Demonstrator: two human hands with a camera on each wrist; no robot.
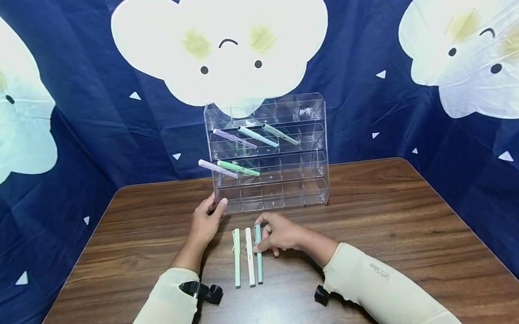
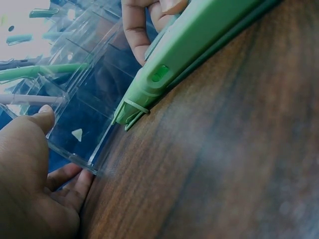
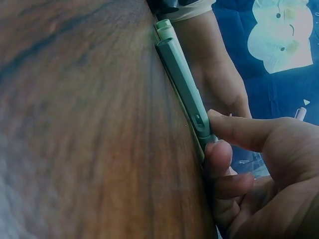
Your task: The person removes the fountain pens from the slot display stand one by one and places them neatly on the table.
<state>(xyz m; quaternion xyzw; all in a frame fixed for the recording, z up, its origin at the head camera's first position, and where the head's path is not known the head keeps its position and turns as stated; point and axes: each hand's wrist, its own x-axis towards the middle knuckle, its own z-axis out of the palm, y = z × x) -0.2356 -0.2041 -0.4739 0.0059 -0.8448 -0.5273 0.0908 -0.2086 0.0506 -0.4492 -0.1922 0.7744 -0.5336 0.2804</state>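
Three pens lie side by side on the wooden table [image 1: 382,233]: a green pen [image 1: 236,258], a white pen [image 1: 249,257] and a teal pen [image 1: 259,255]. My right hand [image 1: 265,238] pinches the far end of the teal pen [image 3: 182,79] between thumb and forefinger [image 3: 212,137]. My left hand [image 1: 213,213] grips the lower left corner of a clear acrylic organizer [image 1: 306,179], thumb in front [image 2: 35,129], fingers behind. The left wrist view shows the green pen [image 2: 189,55] close up beside the organizer [image 2: 84,94].
Several pens stick out of the organizer's left compartments: purple [image 1: 234,138], teal [image 1: 257,136] and grey-green [image 1: 280,134] above, pink [image 1: 217,168] and green [image 1: 238,168] below. A blue cloth with white cloud faces [image 1: 224,44] hangs behind and at both sides.
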